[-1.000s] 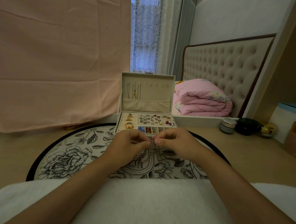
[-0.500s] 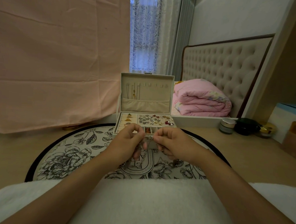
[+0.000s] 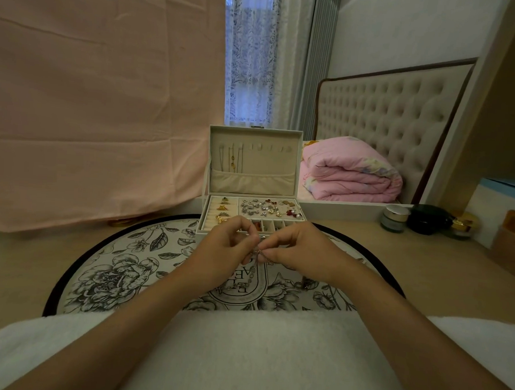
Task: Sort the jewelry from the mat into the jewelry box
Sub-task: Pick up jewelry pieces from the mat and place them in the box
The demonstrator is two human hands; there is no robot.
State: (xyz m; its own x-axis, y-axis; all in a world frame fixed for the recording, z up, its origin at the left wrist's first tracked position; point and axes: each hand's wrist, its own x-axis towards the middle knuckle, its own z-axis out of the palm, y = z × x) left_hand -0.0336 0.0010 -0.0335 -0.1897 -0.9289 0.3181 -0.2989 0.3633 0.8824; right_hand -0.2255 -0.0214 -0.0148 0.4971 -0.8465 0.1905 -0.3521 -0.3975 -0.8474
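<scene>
Head view: your left hand (image 3: 222, 252) and right hand (image 3: 299, 253) pinch chain (image 3: 256, 265) between fingertips, rest dangling below over mat (image 3: 121, 265). Step: judged clasp handling. Next: carry forward to jewelry box (image 3: 253, 164), hang on lid hook.

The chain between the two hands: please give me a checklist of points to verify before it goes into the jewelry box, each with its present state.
1. Both hands hold the chain: ok; left hand and right hand pinch it at the fingertips.
2. Chain clear of the mat: not ok; its lower part hangs down to the print.
3. Clasp closed: cannot tell, too small.
4. Jewelry box open: ok, lid upright.
5. Free hook in the lid: ok, the right-hand hooks look bare.
6. Chain free of tangles: cannot tell.
</scene>
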